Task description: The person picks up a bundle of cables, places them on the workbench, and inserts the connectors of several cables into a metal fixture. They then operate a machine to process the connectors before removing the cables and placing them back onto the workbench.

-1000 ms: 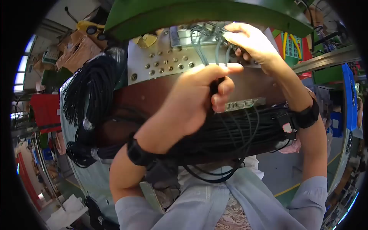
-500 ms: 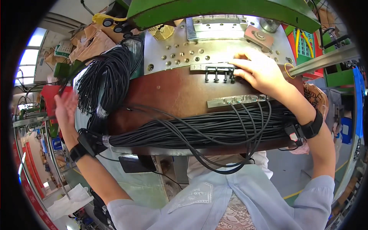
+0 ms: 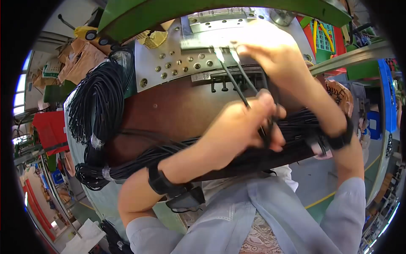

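Head view shows us the green machine [image 3: 139, 15] arching beyond both hands, its drilled steel plate [image 3: 169, 63] and brown bench [image 3: 177, 110] under them. A long bundle of black cables [image 3: 139, 158] lies across the bench beneath our wrists, with a hanging coil [image 3: 99, 101] well off to the left. Our left hand [image 3: 237, 135] is closed around two black cable ends [image 3: 237, 82]; our right hand [image 3: 279, 59] pinches their pale tips at the slotted fixture [image 3: 237, 78]. We judge it best to keep the ends parallel, untwisted, and seat each tip squarely.
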